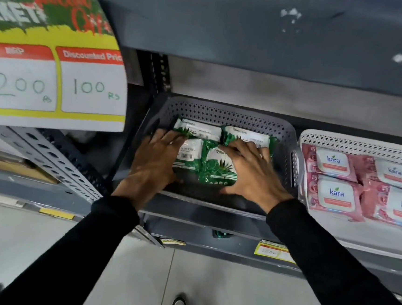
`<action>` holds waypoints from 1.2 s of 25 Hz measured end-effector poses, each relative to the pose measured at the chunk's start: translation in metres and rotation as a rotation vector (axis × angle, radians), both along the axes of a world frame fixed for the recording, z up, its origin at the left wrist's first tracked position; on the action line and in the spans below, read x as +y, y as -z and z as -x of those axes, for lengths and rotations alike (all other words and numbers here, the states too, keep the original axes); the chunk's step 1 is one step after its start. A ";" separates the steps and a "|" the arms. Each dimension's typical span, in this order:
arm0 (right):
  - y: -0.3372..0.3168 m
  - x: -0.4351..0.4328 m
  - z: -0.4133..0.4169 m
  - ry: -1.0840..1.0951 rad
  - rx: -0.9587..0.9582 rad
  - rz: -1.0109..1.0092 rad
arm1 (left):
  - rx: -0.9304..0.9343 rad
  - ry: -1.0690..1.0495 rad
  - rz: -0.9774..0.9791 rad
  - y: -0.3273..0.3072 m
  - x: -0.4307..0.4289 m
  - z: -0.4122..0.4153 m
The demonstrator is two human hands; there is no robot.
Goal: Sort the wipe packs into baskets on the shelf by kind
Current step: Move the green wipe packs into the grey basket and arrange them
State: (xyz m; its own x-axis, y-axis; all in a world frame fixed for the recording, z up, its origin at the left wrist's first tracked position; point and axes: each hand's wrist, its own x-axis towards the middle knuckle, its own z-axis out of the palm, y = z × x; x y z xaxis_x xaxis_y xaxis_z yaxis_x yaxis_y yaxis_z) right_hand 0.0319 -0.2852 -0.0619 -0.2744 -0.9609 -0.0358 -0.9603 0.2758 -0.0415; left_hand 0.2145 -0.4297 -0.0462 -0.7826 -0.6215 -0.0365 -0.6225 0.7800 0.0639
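Several green-and-white Origami wipe packs (208, 164) lie flat in a grey perforated basket (223, 111) on the shelf. My left hand (156, 159) rests spread on the left packs, fingers apart. Spread over the right packs is my right hand (249, 170), its fingertips touching a rear pack (250, 135). Neither hand has a pack lifted. To the right, a white perforated basket (356, 141) holds several pink Kara wipe packs (334, 195) laid side by side.
A grey shelf board (254, 35) overhangs the baskets closely. A yellow price sign (53, 76) hangs at the left beside a perforated metal upright (56, 156). Price tags (271, 252) sit on the shelf's front edge. Tiled floor and my shoes lie below.
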 end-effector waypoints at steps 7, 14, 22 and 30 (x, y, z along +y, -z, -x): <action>-0.001 0.005 0.010 0.013 0.003 0.093 | 0.156 0.039 -0.137 -0.004 -0.006 0.004; -0.001 0.025 0.023 -0.006 -0.099 -0.035 | 0.005 0.123 -0.216 0.002 -0.005 0.014; -0.007 0.013 0.042 0.158 -0.265 0.214 | 0.311 0.094 -0.340 0.001 -0.019 0.031; 0.005 -0.022 0.037 0.175 -0.198 0.039 | 0.259 0.142 -0.269 0.030 -0.033 0.044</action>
State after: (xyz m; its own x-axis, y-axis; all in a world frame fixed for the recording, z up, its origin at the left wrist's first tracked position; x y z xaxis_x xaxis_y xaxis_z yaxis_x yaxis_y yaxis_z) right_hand -0.0052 -0.3077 -0.0668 -0.4280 -0.9011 -0.0690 -0.8703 0.4315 -0.2374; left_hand 0.1705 -0.4632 -0.0759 -0.8649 -0.5013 0.0267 -0.4459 0.7915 0.4180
